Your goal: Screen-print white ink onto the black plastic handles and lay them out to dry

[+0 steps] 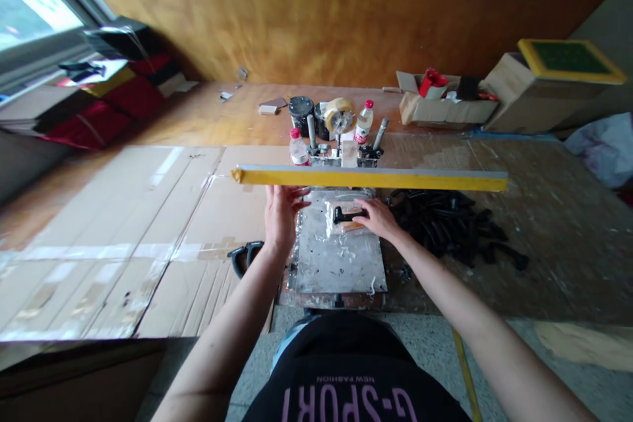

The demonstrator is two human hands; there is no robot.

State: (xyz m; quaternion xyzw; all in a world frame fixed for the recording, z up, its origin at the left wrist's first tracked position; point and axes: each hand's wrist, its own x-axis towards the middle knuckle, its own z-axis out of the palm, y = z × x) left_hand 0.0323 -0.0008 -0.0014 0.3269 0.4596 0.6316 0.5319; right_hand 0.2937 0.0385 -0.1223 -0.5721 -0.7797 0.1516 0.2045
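My right hand [378, 216] grips the right end of a black plastic handle [346, 215], which lies on a small tape-covered block [330, 227] on a grey metal plate [341, 265]. My left hand [281, 214] is beside the plate's upper left, fingers apart and partly pointing right. It is just below a long yellow-edged frame [376, 179], seen edge-on and raised over the far end of the plate. Whether the left fingertips touch the frame I cannot tell. A heap of black handles [445, 221] lies to the right of the plate.
Two red-capped bottles [364, 122], black tubs [301, 113] and a tape roll [339, 112] stand behind the frame's metal clamp [372, 154]. At left, black handles [244, 256] rest on flattened cardboard [113, 224]. Open carton [435, 109] stands back right.
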